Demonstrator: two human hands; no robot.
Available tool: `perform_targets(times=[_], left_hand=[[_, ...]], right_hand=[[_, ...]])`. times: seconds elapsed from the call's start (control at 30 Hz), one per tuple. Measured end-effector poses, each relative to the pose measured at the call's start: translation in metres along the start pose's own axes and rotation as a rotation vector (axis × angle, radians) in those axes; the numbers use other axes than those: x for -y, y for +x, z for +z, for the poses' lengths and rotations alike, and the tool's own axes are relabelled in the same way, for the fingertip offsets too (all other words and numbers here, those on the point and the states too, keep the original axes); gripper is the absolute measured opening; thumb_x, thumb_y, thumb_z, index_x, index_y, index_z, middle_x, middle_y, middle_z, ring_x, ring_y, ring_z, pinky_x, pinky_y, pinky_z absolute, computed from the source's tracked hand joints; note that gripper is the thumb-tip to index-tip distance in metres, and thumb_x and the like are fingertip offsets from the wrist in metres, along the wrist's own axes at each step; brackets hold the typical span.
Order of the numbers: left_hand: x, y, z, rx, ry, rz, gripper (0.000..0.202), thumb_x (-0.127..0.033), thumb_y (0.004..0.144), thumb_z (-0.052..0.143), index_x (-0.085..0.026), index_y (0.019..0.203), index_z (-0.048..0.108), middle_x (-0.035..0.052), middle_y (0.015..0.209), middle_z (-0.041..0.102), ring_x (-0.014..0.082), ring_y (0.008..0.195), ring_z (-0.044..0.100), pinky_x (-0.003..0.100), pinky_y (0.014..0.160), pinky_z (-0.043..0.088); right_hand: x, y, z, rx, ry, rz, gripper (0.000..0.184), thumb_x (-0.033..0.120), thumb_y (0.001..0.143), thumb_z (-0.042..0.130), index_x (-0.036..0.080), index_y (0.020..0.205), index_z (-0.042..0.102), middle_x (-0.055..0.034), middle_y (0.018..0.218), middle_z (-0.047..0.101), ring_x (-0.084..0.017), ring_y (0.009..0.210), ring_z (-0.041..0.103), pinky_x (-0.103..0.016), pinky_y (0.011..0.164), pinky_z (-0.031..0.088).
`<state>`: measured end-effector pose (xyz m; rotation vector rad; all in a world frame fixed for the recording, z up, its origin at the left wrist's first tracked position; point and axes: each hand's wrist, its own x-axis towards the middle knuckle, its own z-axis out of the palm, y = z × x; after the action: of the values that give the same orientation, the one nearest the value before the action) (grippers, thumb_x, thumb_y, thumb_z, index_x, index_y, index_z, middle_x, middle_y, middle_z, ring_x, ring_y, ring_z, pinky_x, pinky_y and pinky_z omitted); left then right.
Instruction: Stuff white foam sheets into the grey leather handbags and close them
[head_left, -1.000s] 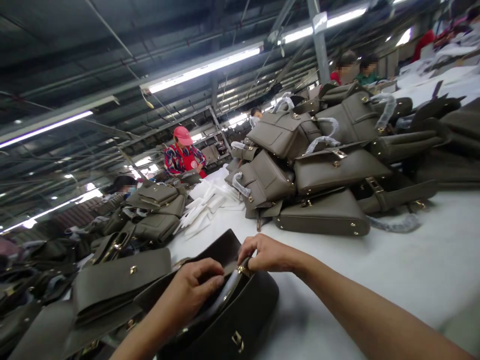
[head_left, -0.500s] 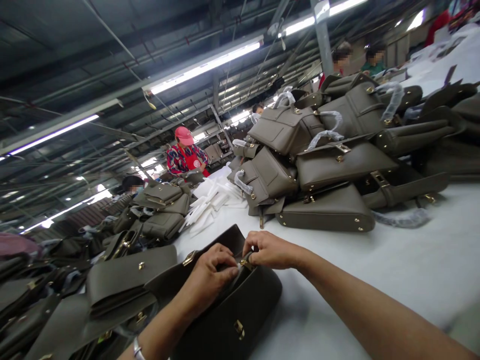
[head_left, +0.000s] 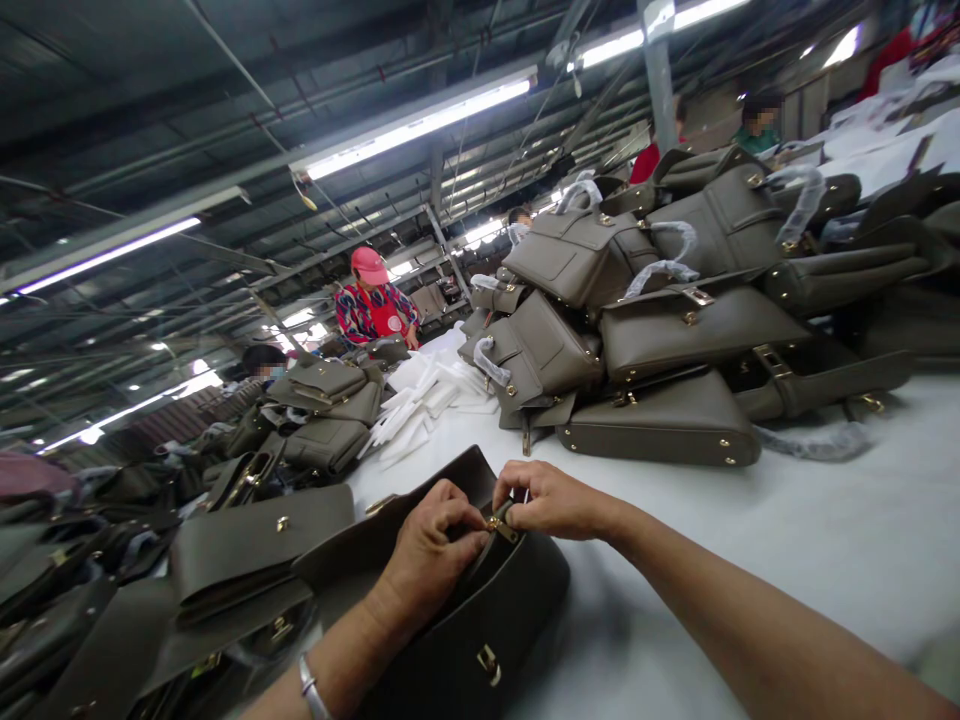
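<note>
A dark olive handbag [head_left: 465, 650] stands in front of me with its flap [head_left: 352, 545] folded back and its mouth open. A gold turn lock [head_left: 489, 665] is on its front. My left hand [head_left: 435, 545] reaches over the mouth, thumb and forefinger closed at the zipper. The gold zipper pull [head_left: 507, 530] lies between my two hands. My right hand [head_left: 551, 500] pinches the bag's far right end beside that pull, fingers curled over the edge. What lies deeper inside the bag is hidden by my left hand.
Similar handbags [head_left: 667, 415] with wrapped handles are piled on the white table [head_left: 675, 540] to the right. More bags [head_left: 262, 535] crowd the left. White sheets [head_left: 439, 400] lie in a heap ahead. A co-worker in a red cap [head_left: 375, 310] stands beyond.
My left hand has moved slightly right, its fingertips now against the zipper hardware. The zipper pull shows more plainly. My right hand keeps its hold on the bag's end.
</note>
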<state>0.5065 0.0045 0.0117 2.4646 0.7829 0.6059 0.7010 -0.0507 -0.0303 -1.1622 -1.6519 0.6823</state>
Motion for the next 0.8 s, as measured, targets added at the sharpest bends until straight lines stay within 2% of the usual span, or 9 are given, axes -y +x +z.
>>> perform_targets(times=[0.1, 0.23, 0.33, 0.43, 0.53, 0.6, 0.7, 0.8], left_hand=[[-0.005, 0.001, -0.008, 0.091, 0.026, 0.064, 0.016, -0.019, 0.076, 0.064, -0.024, 0.09, 0.068, -0.0003, 0.086, 0.054, 0.0141, 0.083, 0.054, 0.026, 0.075, 0.042], [-0.023, 0.005, -0.01, 0.247, 0.152, 0.131, 0.021, -0.017, 0.073, 0.059, -0.025, 0.092, 0.066, -0.001, 0.088, 0.055, 0.0137, 0.082, 0.055, 0.025, 0.073, 0.042], [-0.034, 0.011, -0.007, 0.236, 0.323, 0.076, 0.021, -0.017, 0.067, 0.06, -0.023, 0.087, 0.06, -0.0011, 0.086, 0.054, 0.0153, 0.079, 0.054, 0.026, 0.069, 0.04], [-0.038, 0.016, -0.005, 0.258, 0.462, 0.052, 0.023, -0.014, 0.069, 0.055, -0.024, 0.089, 0.056, -0.001, 0.088, 0.054, 0.0157, 0.077, 0.054, 0.026, 0.065, 0.039], [-0.036, 0.02, -0.004, 0.306, 0.613, 0.15, 0.035, -0.015, 0.071, 0.058, -0.028, 0.104, 0.053, -0.0005, 0.096, 0.054, 0.0177, 0.079, 0.057, 0.027, 0.063, 0.04], [-0.033, 0.022, -0.003, 0.311, 0.737, 0.237, 0.036, -0.02, 0.075, 0.06, -0.026, 0.109, 0.051, 0.0015, 0.098, 0.056, 0.0205, 0.081, 0.059, 0.028, 0.062, 0.041], [-0.03, 0.022, 0.001, 0.299, 0.888, 0.38, 0.016, -0.028, 0.088, 0.05, -0.02, 0.102, 0.054, 0.0044, 0.091, 0.06, 0.0223, 0.079, 0.06, 0.031, 0.065, 0.044], [-0.029, 0.02, 0.0, 0.283, 0.977, 0.471, 0.022, -0.026, 0.096, 0.035, -0.017, 0.098, 0.055, 0.0055, 0.082, 0.061, 0.0219, 0.072, 0.06, 0.034, 0.066, 0.046]], right_hand=[[-0.004, 0.0, 0.003, -0.003, 0.067, 0.008, 0.02, 0.006, 0.06, 0.061, 0.017, 0.075, 0.07, 0.0017, 0.079, 0.057, -0.013, 0.07, 0.052, -0.024, 0.064, 0.04], [-0.009, 0.001, 0.002, 0.02, 0.165, 0.013, 0.02, 0.01, 0.058, 0.06, 0.016, 0.074, 0.07, 0.0014, 0.076, 0.057, -0.014, 0.071, 0.051, -0.024, 0.063, 0.039], [-0.01, 0.002, 0.001, 0.015, 0.202, -0.017, 0.02, 0.011, 0.058, 0.057, 0.015, 0.073, 0.068, 0.001, 0.076, 0.057, -0.015, 0.074, 0.052, -0.025, 0.067, 0.039], [-0.009, 0.002, 0.001, 0.026, 0.197, -0.049, 0.019, 0.011, 0.061, 0.054, 0.016, 0.073, 0.068, 0.0006, 0.077, 0.056, -0.016, 0.078, 0.053, -0.026, 0.072, 0.04], [-0.008, 0.001, 0.003, 0.037, 0.143, -0.066, 0.02, 0.012, 0.063, 0.052, 0.017, 0.075, 0.068, 0.0012, 0.075, 0.053, -0.015, 0.075, 0.05, -0.025, 0.068, 0.039], [-0.007, 0.001, 0.003, 0.051, 0.111, -0.076, 0.021, 0.012, 0.064, 0.051, 0.016, 0.076, 0.067, 0.001, 0.075, 0.053, -0.015, 0.073, 0.049, -0.025, 0.067, 0.038], [-0.004, 0.0, 0.001, 0.052, 0.074, -0.073, 0.018, 0.013, 0.065, 0.051, 0.015, 0.074, 0.066, 0.0, 0.076, 0.054, -0.015, 0.073, 0.05, -0.026, 0.067, 0.039], [0.001, -0.003, -0.002, 0.069, 0.057, -0.084, 0.019, 0.016, 0.068, 0.053, 0.016, 0.079, 0.069, -0.0015, 0.079, 0.056, -0.017, 0.077, 0.052, -0.028, 0.071, 0.04]])
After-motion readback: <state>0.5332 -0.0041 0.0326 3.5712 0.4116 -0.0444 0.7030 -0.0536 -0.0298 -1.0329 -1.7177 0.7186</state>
